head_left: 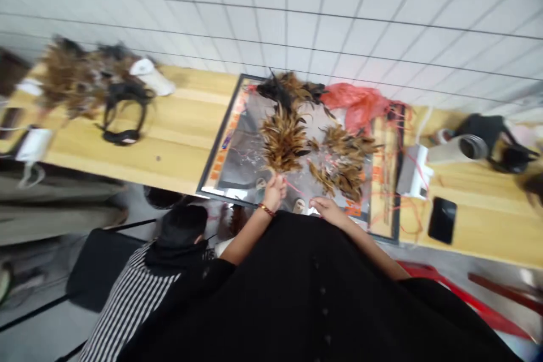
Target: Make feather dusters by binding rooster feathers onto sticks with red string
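This looks like a small craft workshop or workroom. A long wooden table [190, 119] along a white panelled wall [271, 17] carries a framed work board [241, 169] with bunches of brown feathers [284, 138] and pink thread [292, 186], plus another feather heap [72, 79] farther left. A black chair [104, 263] and a red plastic stool [466, 294] stand on the grey floor below.

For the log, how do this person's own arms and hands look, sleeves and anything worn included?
The left hand and right hand wear no gloves. Loose black sleeves, matching the black top, leave both forearms uncovered. A reddish bracelet with gold-toned parts circles the left wrist; none shows on the right. Finer detail is blurred.
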A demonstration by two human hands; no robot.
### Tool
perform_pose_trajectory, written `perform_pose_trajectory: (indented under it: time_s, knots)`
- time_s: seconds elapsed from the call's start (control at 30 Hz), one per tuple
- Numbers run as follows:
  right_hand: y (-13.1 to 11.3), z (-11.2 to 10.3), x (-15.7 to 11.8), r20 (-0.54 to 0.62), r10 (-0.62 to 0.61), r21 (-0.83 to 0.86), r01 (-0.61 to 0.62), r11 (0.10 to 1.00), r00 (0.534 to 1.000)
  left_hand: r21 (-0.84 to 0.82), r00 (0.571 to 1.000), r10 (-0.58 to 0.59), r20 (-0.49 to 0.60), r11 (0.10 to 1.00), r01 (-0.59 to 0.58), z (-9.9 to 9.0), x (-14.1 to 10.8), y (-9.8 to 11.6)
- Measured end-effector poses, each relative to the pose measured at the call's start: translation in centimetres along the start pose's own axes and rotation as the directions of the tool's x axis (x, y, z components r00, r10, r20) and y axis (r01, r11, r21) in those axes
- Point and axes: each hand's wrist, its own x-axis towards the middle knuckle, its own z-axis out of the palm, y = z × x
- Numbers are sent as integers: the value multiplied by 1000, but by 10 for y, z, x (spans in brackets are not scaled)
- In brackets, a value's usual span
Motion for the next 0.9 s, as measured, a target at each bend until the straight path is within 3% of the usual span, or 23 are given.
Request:
perform_pose_trajectory:
  time_s: [0.07,0.13,0.23,0.33,0.43,0.6,0.67,0.77,0.83,0.9]
  knots:
    - [11,-14,-8,113,74,-58,-68,996,991,-6,999,-19,33,1000,19,-4,0,0]
    - [17,-34,-14,144,121,-135,-101,986,982,-9,998,-37,49,999,37,-5,-1,1]
    - [16,-65,-12,-25,66,-159,-69,985,997,-30,998,-28,57,999,29,-5,-4,4]
    - [5,-83,13,-293,-2,-234,-70,970,956,-51,999,-6,44,999,8,-2,-5,6]
    - [-13,-76,53,-412,-74,-476,-145,867,908,-40,1000,-16,18,999,17,2,-3,7]
    - [-30,-46,106,-424,-38,-711,-306,633,905,-14,999,-20,-29,1000,19,5,-1,1]
    - [-28,-43,114,-397,-56,-753,-290,590,916,-45,999,-42,-7,998,42,2,-2,2]
    - [-22,-50,112,-360,-123,-684,-172,708,925,-151,977,-160,138,972,181,-3,-5,9]
    - [-23,-58,103,-357,-175,-528,-43,848,918,-208,941,-243,234,933,293,-4,-7,15]
    - [-33,-63,88,-332,-255,-360,128,924,908,-244,921,-282,268,905,348,-3,-8,19]
